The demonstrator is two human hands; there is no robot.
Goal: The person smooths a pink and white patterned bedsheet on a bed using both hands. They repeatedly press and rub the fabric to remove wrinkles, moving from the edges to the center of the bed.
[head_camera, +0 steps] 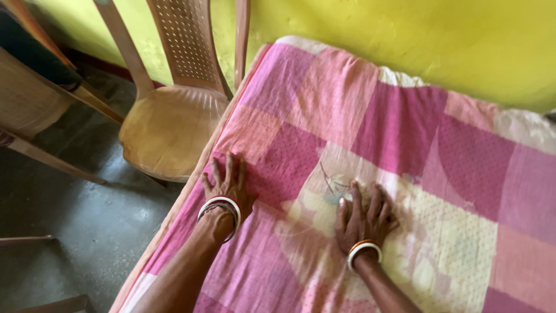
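Both the left hand and right hand press flat, fingers spread, on the pink patchwork bedsheet, which looks thin, soft and light, best pinched at its near-left edge.

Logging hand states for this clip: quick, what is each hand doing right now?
Left hand: open, palm flat on the pink patchwork bedsheet, holding nothing.
Right hand: open, fingers spread flat on the bedsheet, holding nothing.
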